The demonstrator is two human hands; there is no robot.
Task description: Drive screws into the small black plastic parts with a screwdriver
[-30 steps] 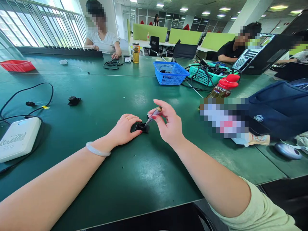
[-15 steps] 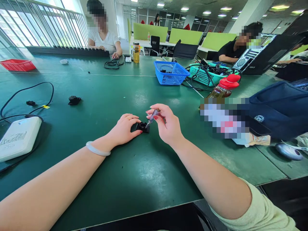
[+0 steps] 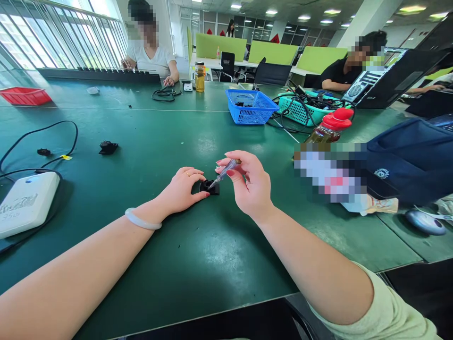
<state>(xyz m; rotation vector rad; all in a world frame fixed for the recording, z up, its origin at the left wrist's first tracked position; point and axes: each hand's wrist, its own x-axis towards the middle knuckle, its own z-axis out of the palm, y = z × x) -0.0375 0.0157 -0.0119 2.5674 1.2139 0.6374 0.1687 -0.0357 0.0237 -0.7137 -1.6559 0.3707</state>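
On the green tabletop point(image 3: 152, 264) lies a small black plastic part point(image 3: 213, 188) with a raised, hollow middle. My left hand point(image 3: 184, 185) pinches its left edge between thumb and fingers, pressing it to the table. A small screwdriver point(image 3: 225, 173) with a clear, purplish handle slants down to the left in my right hand point(image 3: 250, 183). Thumb and fingertips hold the handle, and the tip meets the inside of the black part. Whether a screw sits under the tip is too small to tell.
To the left are a black clump point(image 3: 108, 147), a white power bank point(image 3: 30, 203) and a black cable point(image 3: 69, 123). Ahead stand a blue basket point(image 3: 252, 115) and a green basket point(image 3: 300, 113). On the right are a red-capped bottle point(image 3: 334, 123), a dark blue bag point(image 3: 414, 160) and a mouse point(image 3: 424, 223).
My right hand has shifted slightly right and turned, so more of the screwdriver shows and its tip sits further left in the black part. The left hand has stayed put.
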